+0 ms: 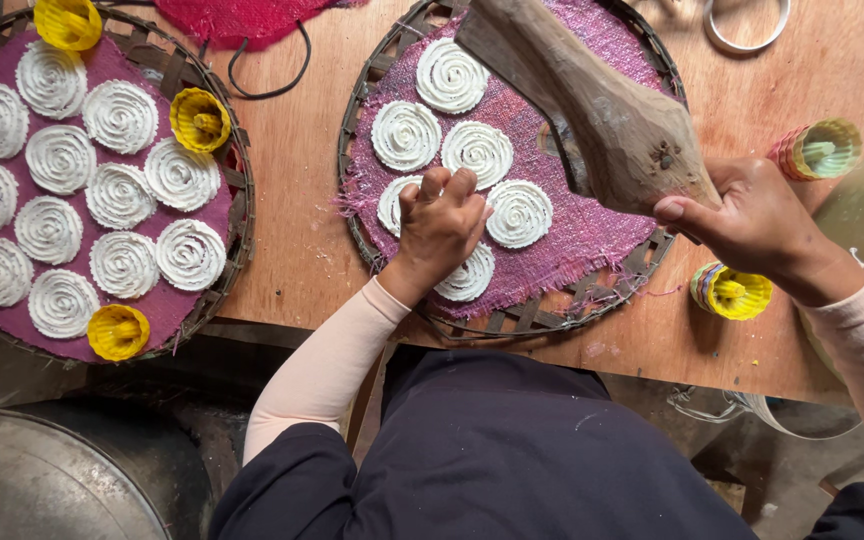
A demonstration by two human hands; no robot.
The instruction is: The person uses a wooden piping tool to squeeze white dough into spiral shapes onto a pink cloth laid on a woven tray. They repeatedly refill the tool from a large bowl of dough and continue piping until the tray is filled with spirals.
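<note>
My left hand (439,228) rests with bent fingers on the purple cloth of a round woven tray (512,322), touching white dough spirals (479,152) laid on it. My right hand (752,222) grips the thick end of a big wooden press (592,100) that slants over the tray's upper right. Several spirals lie on this tray, one partly hidden under my left hand.
A second woven tray (238,215) at the left holds several spirals and yellow cone moulds (199,118). More cones (732,292) lie right of the wooden table (292,200). A metal ring (747,25) lies at the top and a large metal pan (42,480) sits bottom left.
</note>
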